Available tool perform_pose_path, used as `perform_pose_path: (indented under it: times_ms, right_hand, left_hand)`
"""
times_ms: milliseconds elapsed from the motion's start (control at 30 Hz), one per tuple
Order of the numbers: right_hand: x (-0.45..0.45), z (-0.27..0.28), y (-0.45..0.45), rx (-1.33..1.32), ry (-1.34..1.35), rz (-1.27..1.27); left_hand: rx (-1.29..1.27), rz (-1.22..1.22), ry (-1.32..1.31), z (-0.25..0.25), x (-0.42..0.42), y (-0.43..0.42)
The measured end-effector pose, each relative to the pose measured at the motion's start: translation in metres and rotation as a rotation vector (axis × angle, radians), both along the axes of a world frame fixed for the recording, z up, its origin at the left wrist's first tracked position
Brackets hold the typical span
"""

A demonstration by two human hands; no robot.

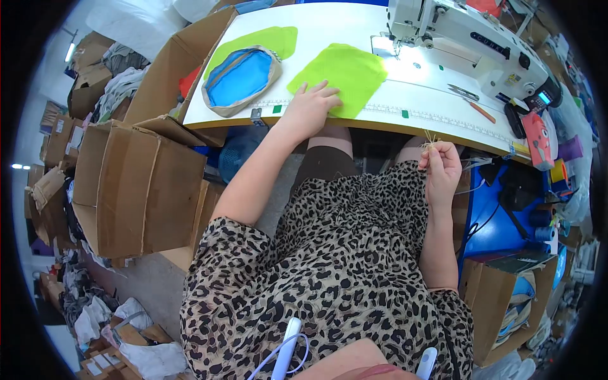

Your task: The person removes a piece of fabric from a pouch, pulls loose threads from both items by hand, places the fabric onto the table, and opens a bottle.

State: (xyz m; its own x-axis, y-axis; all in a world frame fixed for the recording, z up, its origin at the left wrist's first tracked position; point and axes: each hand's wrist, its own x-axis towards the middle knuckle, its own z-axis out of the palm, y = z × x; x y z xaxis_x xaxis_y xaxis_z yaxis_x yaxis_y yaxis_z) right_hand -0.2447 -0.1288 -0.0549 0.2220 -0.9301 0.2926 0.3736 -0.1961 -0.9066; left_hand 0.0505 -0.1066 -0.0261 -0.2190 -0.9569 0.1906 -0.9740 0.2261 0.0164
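Here's the big white surface (345, 22) stretching right across the view, with an open cardboard box (145, 190) hard by its left end and a white sewing machine (468, 38) standing at the far right, lamp glowing over the needle. Centre stage, a lime-green fabric piece (348, 73) lies flat near the front edge, left of the needle! A second green piece (282, 39) sits further left, partly covered by a rounded blue fabric piece with a beige border (240, 79). Down comes our eye to the left hand (311, 107): palm down, fingers loosely spread, resting on the near left part of the central green piece, gripping nothing. And the right hand (441, 168)? Out in front of the surface's edge, fingers curled, thumb and fingertips pinched together on a little tuft of pale threads (430, 137), loose ends fanning upward. Small metal snips (463, 92) lie right of the fabric.
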Motion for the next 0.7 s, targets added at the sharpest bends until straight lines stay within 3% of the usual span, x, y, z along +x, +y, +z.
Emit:
perform_pose_path:
  times_ms: [67, 133, 300, 367, 433, 533, 700]
  right_hand:
    - [0.002, -0.001, 0.002, 0.056, 0.005, 0.081]
    - [0.007, -0.003, 0.006, 0.121, 0.106, 0.147]
    - [0.033, -0.006, 0.030, 0.165, 0.278, 0.458]
    - [0.041, -0.009, 0.036, 0.076, 0.305, 0.421]
    - [0.044, -0.008, 0.037, 0.158, 0.254, 0.427]
    - [0.041, -0.022, 0.031, 0.231, 0.236, 0.468]
    - [0.044, -0.035, 0.029, 0.238, 0.220, 0.531]
  left_hand:
    - [-0.098, 0.036, 0.302, 0.004, -0.014, 0.020]
    - [-0.106, -0.076, 0.620, 0.019, -0.038, 0.043]
    - [0.252, -0.136, 1.558, -0.018, -0.086, 0.075]
    - [-0.008, -0.178, 1.220, -0.029, -0.094, 0.080]
    - [-0.074, -0.132, 1.245, -0.036, -0.100, 0.082]
    - [-0.288, -0.149, 1.084, -0.036, -0.101, 0.083]
    - [-0.342, -0.136, 0.931, -0.049, -0.093, 0.082]
